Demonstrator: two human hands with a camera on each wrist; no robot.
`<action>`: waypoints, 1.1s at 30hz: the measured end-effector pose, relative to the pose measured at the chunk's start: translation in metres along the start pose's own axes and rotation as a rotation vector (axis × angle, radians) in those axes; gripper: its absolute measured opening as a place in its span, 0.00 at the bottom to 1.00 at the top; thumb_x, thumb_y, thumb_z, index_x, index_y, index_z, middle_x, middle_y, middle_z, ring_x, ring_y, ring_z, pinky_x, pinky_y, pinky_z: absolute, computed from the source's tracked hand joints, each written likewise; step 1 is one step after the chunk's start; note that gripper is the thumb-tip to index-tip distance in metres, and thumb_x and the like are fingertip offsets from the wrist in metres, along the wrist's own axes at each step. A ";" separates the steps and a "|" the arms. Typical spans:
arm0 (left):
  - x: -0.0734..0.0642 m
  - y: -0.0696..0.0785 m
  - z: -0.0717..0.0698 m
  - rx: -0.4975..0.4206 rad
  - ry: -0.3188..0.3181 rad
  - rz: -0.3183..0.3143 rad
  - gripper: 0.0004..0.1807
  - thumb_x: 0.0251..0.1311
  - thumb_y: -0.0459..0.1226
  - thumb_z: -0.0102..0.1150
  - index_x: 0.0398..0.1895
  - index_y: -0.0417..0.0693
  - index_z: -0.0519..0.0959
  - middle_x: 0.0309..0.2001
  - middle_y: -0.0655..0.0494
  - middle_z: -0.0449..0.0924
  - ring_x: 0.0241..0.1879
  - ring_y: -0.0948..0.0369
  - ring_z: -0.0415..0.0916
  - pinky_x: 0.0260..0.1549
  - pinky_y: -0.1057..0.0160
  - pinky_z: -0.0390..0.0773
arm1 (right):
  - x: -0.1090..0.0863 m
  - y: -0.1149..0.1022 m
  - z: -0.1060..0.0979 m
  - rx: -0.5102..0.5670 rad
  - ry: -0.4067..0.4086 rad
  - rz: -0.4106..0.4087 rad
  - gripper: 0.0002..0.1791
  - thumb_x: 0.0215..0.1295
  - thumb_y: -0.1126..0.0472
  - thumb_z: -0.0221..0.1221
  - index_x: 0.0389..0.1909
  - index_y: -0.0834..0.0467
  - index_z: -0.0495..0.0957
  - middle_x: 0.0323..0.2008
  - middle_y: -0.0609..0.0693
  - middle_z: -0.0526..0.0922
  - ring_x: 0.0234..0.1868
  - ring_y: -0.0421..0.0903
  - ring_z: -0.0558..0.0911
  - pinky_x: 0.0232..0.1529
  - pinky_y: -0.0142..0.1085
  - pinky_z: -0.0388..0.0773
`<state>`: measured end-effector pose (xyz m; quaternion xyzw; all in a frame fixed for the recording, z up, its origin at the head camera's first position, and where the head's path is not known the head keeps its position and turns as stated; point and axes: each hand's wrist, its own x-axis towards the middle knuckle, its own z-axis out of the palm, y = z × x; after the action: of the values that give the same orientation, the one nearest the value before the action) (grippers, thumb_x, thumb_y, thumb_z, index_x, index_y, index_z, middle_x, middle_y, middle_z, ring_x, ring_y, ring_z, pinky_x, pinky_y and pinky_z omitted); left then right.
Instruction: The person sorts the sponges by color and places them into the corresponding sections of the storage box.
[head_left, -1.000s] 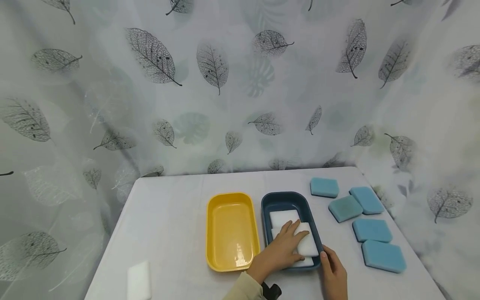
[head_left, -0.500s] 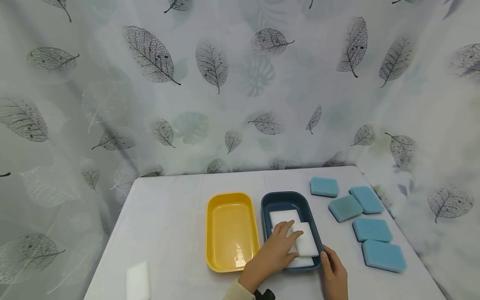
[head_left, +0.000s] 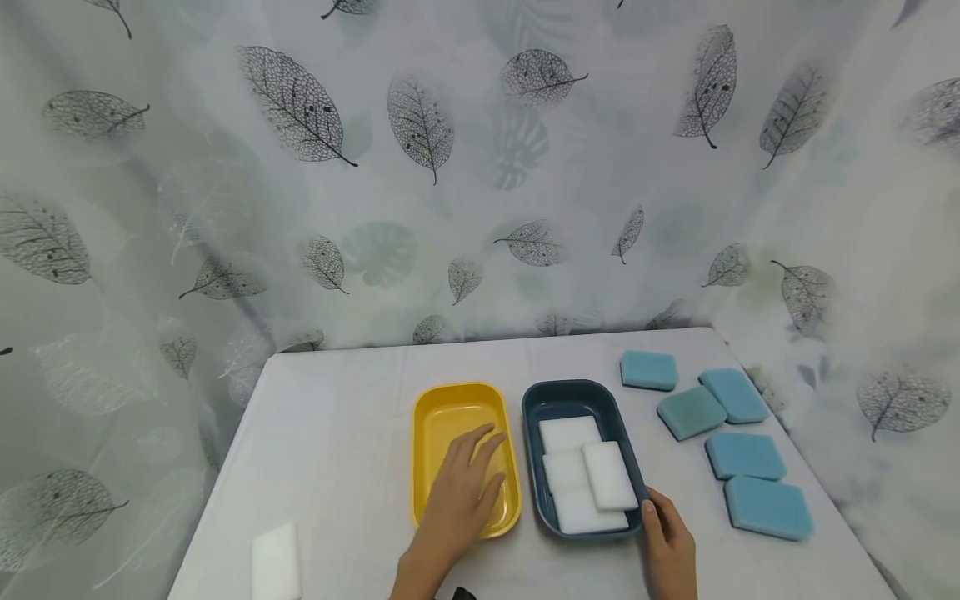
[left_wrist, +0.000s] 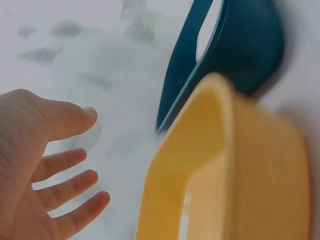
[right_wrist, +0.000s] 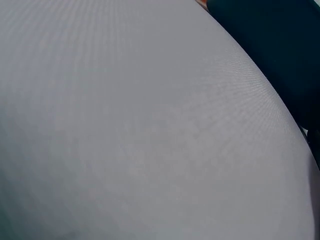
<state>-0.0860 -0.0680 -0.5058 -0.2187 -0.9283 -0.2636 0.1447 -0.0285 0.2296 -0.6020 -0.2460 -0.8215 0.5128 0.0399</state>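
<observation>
My left hand (head_left: 456,498) hovers over the yellow tray (head_left: 422,433), fingers spread and slightly bent, holding nothing. In the left wrist view the same hand (left_wrist: 30,165) has its thumb and fingertips apart from the tray. Beside it to the right stands a dark blue tray (head_left: 570,392). Several white sponges (head_left: 576,479) lie inside the blue tray, one resting on top of others. My right hand (head_left: 667,546) holds the blue tray's near right corner, thumb and finger at the rim. The right wrist view shows mostly white surface, and its fingers are hidden there.
Several blue sponges (head_left: 768,507) lie on the right side of the white table (head_left: 337,417). One white sponge (head_left: 276,562) lies alone near the front left. A leaf-patterned curtain (head_left: 465,167) hangs behind the table and along its sides.
My left hand has lifted off the white sponges in the blue tray and moved left over the yellow tray, carrying nothing. The right hand stays at the blue tray's corner.
</observation>
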 end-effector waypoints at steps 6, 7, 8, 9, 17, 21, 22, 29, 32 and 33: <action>-0.015 -0.034 -0.020 0.019 0.167 -0.113 0.32 0.60 0.33 0.75 0.68 0.50 0.77 0.68 0.51 0.76 0.66 0.51 0.74 0.63 0.50 0.81 | -0.001 -0.002 -0.001 0.012 0.002 0.002 0.36 0.82 0.37 0.42 0.73 0.61 0.69 0.70 0.64 0.73 0.73 0.60 0.71 0.75 0.41 0.67; -0.018 -0.040 -0.021 0.024 0.189 -0.128 0.31 0.59 0.32 0.75 0.67 0.48 0.77 0.67 0.50 0.76 0.65 0.50 0.75 0.62 0.49 0.81 | 0.000 -0.001 -0.001 0.019 0.005 0.000 0.35 0.82 0.37 0.42 0.72 0.61 0.69 0.70 0.64 0.73 0.73 0.60 0.71 0.74 0.34 0.68; -0.021 -0.046 -0.023 0.030 0.202 -0.154 0.31 0.59 0.31 0.75 0.66 0.48 0.77 0.66 0.49 0.77 0.64 0.49 0.75 0.62 0.49 0.81 | 0.000 -0.001 0.000 0.023 0.008 -0.003 0.35 0.82 0.37 0.43 0.72 0.60 0.69 0.70 0.64 0.74 0.73 0.60 0.71 0.71 0.27 0.68; -0.024 -0.051 -0.025 0.036 0.207 -0.183 0.30 0.59 0.31 0.74 0.66 0.47 0.77 0.66 0.48 0.77 0.64 0.49 0.75 0.62 0.48 0.81 | 0.001 0.000 0.000 0.030 0.009 -0.004 0.35 0.82 0.37 0.43 0.72 0.60 0.69 0.70 0.64 0.74 0.72 0.60 0.72 0.69 0.22 0.68; -0.046 -0.088 -0.042 0.035 0.156 -0.474 0.28 0.65 0.31 0.68 0.68 0.42 0.74 0.68 0.42 0.74 0.67 0.41 0.70 0.62 0.38 0.75 | 0.004 0.000 0.000 0.027 -0.004 0.002 0.36 0.82 0.36 0.42 0.73 0.59 0.69 0.70 0.63 0.74 0.72 0.59 0.72 0.72 0.40 0.69; -0.055 -0.101 -0.051 0.048 0.123 -0.606 0.27 0.68 0.32 0.63 0.69 0.40 0.72 0.69 0.38 0.71 0.68 0.36 0.66 0.58 0.32 0.73 | 0.006 0.001 0.000 0.033 0.000 -0.003 0.35 0.82 0.37 0.43 0.73 0.59 0.69 0.70 0.63 0.75 0.71 0.59 0.73 0.62 0.19 0.69; -0.057 -0.104 -0.052 0.048 0.126 -0.633 0.26 0.69 0.32 0.61 0.69 0.40 0.72 0.69 0.37 0.71 0.67 0.36 0.66 0.58 0.32 0.72 | 0.007 0.001 0.000 0.035 0.002 -0.007 0.35 0.82 0.37 0.43 0.72 0.60 0.69 0.69 0.63 0.75 0.71 0.59 0.74 0.58 0.14 0.67; -0.079 -0.132 -0.062 0.148 0.164 -0.820 0.24 0.68 0.29 0.57 0.66 0.32 0.72 0.66 0.29 0.69 0.66 0.30 0.62 0.60 0.26 0.67 | 0.005 -0.002 0.001 0.034 -0.005 -0.001 0.36 0.82 0.36 0.43 0.73 0.60 0.69 0.70 0.63 0.74 0.71 0.59 0.73 0.66 0.24 0.69; -0.093 -0.143 -0.070 0.245 0.132 -0.947 0.26 0.66 0.29 0.56 0.67 0.28 0.68 0.65 0.24 0.66 0.64 0.25 0.61 0.57 0.24 0.68 | 0.003 -0.003 0.001 0.037 -0.017 0.015 0.36 0.82 0.36 0.43 0.73 0.60 0.68 0.71 0.64 0.73 0.73 0.60 0.71 0.75 0.45 0.68; -0.097 -0.147 -0.073 0.268 0.102 -0.999 0.27 0.66 0.29 0.55 0.67 0.26 0.66 0.65 0.22 0.64 0.64 0.24 0.61 0.56 0.24 0.69 | 0.002 -0.003 0.001 0.039 -0.019 0.016 0.36 0.82 0.36 0.43 0.73 0.61 0.68 0.71 0.65 0.73 0.73 0.61 0.71 0.76 0.50 0.66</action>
<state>-0.0618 -0.2528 -0.5455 0.2847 -0.9368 -0.1898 0.0731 -0.0320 0.2287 -0.6004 -0.2469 -0.8098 0.5312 0.0326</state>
